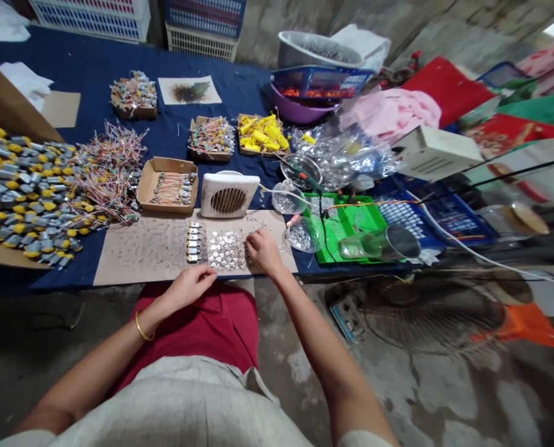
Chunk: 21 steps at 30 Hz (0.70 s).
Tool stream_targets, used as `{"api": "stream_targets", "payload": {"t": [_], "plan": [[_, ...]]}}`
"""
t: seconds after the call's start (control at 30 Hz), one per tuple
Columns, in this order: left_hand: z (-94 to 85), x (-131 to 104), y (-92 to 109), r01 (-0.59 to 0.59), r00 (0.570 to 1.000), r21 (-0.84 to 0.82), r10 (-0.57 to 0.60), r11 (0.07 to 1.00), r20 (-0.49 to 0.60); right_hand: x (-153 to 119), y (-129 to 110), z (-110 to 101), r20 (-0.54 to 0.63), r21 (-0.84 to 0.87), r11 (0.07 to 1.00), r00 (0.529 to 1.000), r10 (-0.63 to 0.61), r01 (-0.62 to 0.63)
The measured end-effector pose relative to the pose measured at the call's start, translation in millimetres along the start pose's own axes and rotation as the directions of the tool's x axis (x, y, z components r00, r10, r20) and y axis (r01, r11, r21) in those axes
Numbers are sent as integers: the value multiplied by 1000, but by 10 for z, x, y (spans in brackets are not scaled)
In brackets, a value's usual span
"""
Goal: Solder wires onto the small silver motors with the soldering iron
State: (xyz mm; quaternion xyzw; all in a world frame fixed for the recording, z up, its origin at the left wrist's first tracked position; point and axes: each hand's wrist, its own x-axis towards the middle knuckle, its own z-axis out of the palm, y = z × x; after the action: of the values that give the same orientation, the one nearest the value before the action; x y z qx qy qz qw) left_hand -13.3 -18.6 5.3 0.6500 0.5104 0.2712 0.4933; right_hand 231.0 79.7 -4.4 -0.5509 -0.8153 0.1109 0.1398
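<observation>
My right hand [262, 249] is over the right side of a spread of small shiny metal pieces [227, 248], its fingers pinched together on something I cannot make out. Near the cardboard sheet's front edge rests my left hand [195, 287], fingers curled together; whether they hold anything is hidden. A column of several small motors [193, 242] stands on the cardboard sheet [137, 251], left of the metal pieces. Behind them is a white vent-like unit [230, 196]. To its left, a cardboard box [167, 185] holds parts with thin wires.
Many grey and yellow motors [25, 192] and a wire pile [111, 167] lie left. Behind stand boxes of wired parts [211, 138] and yellow pieces [262, 133]. On the right are a soldering iron [304, 177], clear dishes [299, 234] and a green basket [330, 239].
</observation>
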Motion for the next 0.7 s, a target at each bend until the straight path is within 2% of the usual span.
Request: {"api": "stream_targets", "payload": {"t": [0.27, 0.53, 0.63, 0.7], "plan": [[-27, -26, -13, 2, 1000, 3, -2, 1000, 2, 162, -22, -83, 115, -91, 996, 993, -9, 20], [-90, 40, 61, -7, 1000, 35, 7, 999, 3, 478, -135, -118, 97, 20, 989, 985, 143, -146], [-113, 43, 47, -55, 992, 83, 63, 995, -106, 387, -251, -165, 72, 142, 974, 983, 170, -178], [-111, 49, 37, -124, 964, 152, 155, 981, -216, 186, -364, -179, 76, 253, 950, 982, 172, -186]]}}
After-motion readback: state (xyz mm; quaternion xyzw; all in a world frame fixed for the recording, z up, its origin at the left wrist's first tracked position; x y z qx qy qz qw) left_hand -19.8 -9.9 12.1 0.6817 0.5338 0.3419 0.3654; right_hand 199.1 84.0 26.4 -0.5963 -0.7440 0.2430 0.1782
